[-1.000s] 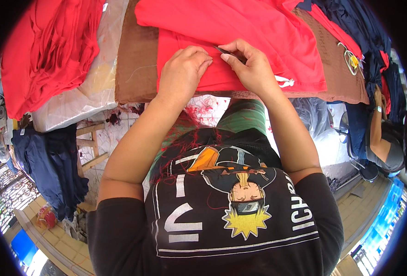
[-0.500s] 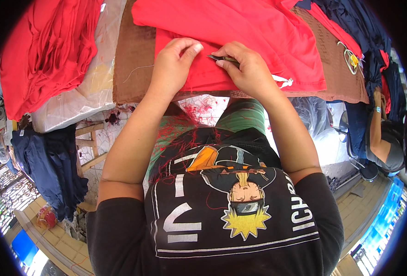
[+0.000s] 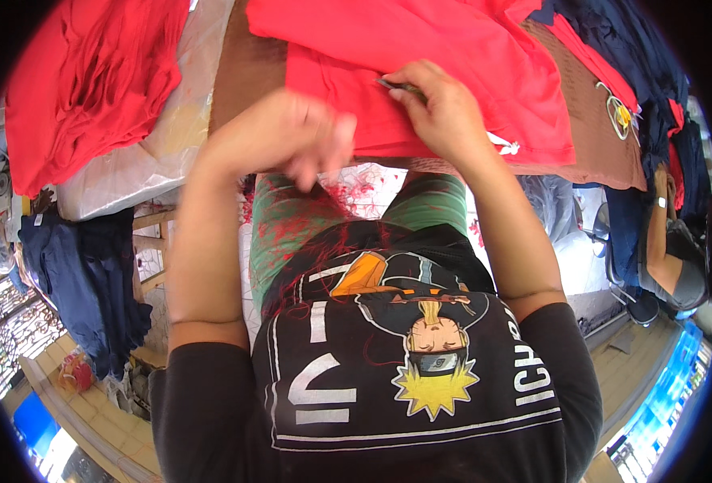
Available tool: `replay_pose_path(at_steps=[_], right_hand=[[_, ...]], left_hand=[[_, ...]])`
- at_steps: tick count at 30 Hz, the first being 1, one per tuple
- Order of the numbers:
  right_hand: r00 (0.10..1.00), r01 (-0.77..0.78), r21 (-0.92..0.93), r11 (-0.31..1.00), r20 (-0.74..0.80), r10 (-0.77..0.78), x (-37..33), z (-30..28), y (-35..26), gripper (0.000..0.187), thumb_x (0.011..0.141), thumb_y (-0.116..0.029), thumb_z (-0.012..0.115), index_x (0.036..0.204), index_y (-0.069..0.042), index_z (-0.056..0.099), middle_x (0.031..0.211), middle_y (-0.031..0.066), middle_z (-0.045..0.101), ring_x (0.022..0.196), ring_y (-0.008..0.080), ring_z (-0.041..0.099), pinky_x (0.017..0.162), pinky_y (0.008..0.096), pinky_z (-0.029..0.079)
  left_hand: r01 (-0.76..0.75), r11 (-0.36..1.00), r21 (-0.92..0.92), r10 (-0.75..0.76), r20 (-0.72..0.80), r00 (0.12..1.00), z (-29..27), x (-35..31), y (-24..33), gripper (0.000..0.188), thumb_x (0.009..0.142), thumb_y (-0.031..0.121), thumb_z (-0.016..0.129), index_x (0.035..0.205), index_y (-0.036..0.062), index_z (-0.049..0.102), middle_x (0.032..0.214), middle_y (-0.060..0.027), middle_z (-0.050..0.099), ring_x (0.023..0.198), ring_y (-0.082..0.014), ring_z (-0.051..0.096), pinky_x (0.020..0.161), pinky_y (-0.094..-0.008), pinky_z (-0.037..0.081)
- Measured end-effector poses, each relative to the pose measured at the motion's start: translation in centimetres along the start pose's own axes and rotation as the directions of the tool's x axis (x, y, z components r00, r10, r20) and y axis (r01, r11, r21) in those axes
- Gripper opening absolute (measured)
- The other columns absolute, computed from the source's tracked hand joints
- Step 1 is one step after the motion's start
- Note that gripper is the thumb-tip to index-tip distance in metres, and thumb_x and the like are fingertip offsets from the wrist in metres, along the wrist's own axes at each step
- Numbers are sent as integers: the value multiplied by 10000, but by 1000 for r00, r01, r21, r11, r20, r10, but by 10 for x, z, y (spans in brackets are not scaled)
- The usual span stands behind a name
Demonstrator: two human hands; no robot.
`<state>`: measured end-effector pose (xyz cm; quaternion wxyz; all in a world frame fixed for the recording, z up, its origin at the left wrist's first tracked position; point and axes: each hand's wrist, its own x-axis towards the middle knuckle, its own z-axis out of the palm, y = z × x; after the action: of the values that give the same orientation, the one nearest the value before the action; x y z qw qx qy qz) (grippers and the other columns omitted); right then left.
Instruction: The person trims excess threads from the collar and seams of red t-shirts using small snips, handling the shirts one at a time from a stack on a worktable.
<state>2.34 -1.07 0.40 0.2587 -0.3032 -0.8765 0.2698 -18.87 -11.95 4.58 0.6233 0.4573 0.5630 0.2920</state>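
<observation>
A red fabric garment [image 3: 485, 88] lies across the brown board in front of me, with a white drawstring end [image 3: 503, 145] at its near edge. Over the garment, my right hand [image 3: 446, 109] is closed round small dark thread snips [image 3: 396, 85], whose pointed tip shows past the fingertips. My left hand [image 3: 296, 133] is off the cloth, at the table's near edge, smeared by motion. Its fingers hang downward, and whether they hold anything is not clear. Loose red threads [image 3: 324, 241] cling to my dark shirt and green trousers.
More red garments [image 3: 90, 88] are heaped at left on a plastic-wrapped bundle [image 3: 123, 181]. Dark blue clothing [image 3: 86, 282] hangs below it. A looped cord [image 3: 617, 113] lies on the brown board [image 3: 589, 137] at right. Another person's arm [image 3: 658, 229] is at the far right.
My left hand has left the red garment and swung toward me, down to the table's edge. My right hand stays over the cloth with the snips, shifted slightly right.
</observation>
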Motion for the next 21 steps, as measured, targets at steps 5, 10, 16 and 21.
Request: replay_pose_path(at_steps=[5,10,16,21], right_hand=[[990,-91,114,989,-95,101,-4,-9,-3,201,841,-131,662,1023,-53,627,932,137,635,855,316,641,724,400,499],[995,-94,145,985,-11,97,-5,13,-9,243,832,-129,685,1046,-34,621,935,154,649,866,303,654,755,385,510],[983,-184,172,968,7,185,-12,11,0,284,843,-172,694,1085,-40,621,988,172,669,930,294,664,804,372,518],[983,-182,247,952,35,179,-10,9,9,302,852,-186,689,1102,-32,616,1017,186,672,980,300,662,834,369,519]], left_hand=[[168,804,571,-2,-279,960,-14,-39,13,260,911,259,633,974,7,650,748,-11,650,642,-102,601,632,-231,485],[-70,618,783,627,-437,645,15,7,-45,221,853,222,688,929,14,672,825,-67,670,724,-136,614,698,-285,491],[187,751,634,-36,-243,969,-11,-61,-21,172,848,177,677,927,24,683,760,-79,676,702,-134,627,662,-292,488],[184,733,655,119,-389,913,-28,-88,-23,203,840,205,679,923,19,678,808,-105,686,765,-236,659,702,-341,503]])
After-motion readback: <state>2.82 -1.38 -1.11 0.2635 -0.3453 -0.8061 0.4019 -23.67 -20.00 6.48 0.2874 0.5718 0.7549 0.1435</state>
